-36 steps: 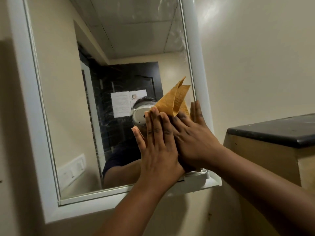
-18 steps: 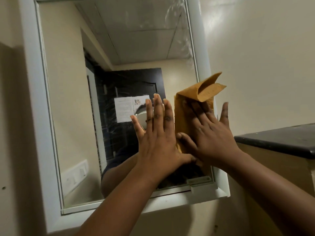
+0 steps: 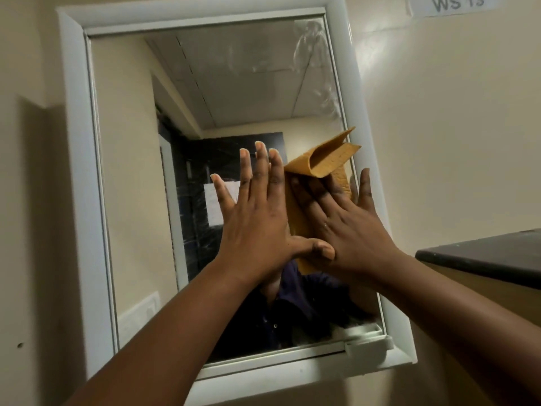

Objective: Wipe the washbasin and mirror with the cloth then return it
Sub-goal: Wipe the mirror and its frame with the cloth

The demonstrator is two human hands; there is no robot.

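Both of the person's hands are up against the rectangular wall mirror in its white frame (image 3: 76, 171). The right hand (image 3: 348, 227) lies flat with its fingers spread wide, pinning the mustard-yellow folded cloth (image 3: 295, 218) to the glass near the mirror's right edge, about halfway up. It does not grip the cloth; the palm and fingers press it flat. The cloth's upper corner has curled forward above the fingertips, forming a small open fold that stands away from the glass and reaches almost to the frame's right side.

The left hand (image 3: 257, 218) is also open, fingers straight and close together, pointing up, just to the left of the cloth. Its thumb crosses over the base of the right hand, so the two hands touch there. Whether its palm rests on the glass or hovers just off it I cannot tell.

Pale streaky smears (image 3: 313, 54) show on the glass in the upper right corner. To the right of the mirror a dark slab-topped ledge (image 3: 483, 256) juts out from the cream wall, and above it a small white label reading "WS 13" (image 3: 456, 4) is stuck to the wall. The washbasin is out of sight.
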